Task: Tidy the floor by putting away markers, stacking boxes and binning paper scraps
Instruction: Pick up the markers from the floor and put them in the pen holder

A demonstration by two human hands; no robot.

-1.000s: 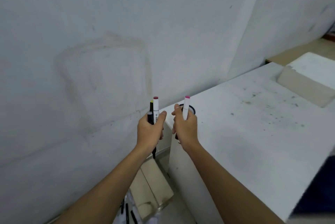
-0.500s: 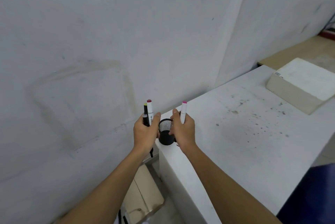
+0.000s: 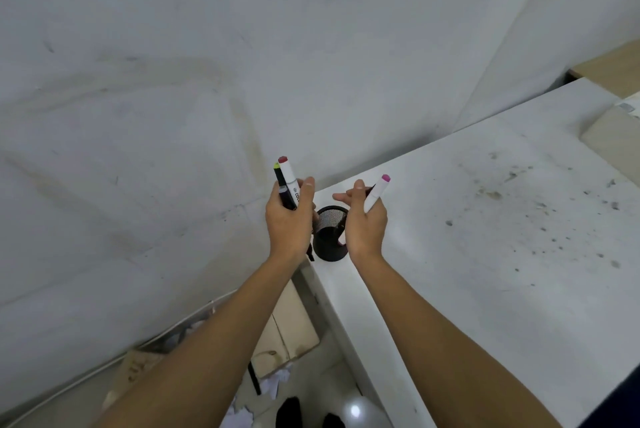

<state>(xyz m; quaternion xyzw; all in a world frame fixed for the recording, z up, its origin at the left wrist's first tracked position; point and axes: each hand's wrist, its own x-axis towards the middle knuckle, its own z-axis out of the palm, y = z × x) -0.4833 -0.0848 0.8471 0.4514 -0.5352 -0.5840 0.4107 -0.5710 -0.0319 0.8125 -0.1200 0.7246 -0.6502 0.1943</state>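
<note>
A black mesh pen cup (image 3: pixel 330 233) stands at the near left corner of the white table (image 3: pixel 485 254). My left hand (image 3: pixel 289 221) is just left of the cup and grips a bunch of markers (image 3: pixel 286 185) upright: a white one with a red cap, a black one with a yellow tip, and a dark one. My right hand (image 3: pixel 365 223) is just right of the cup, fingers partly spread, holding a white marker with a pink cap (image 3: pixel 376 193) tilted up to the right.
Below the table's left edge, cardboard boxes (image 3: pixel 291 334) lie on the floor with crumpled paper scraps (image 3: pixel 273 384) and a loose black marker (image 3: pixel 254 380). A pale block (image 3: pixel 613 143) sits at the table's far right. A white wall rises close behind.
The view has tilted down and closer. My right hand has come off the cup and opened its fingers, tipping the pink-capped marker to the right. My left hand keeps its bunch.
</note>
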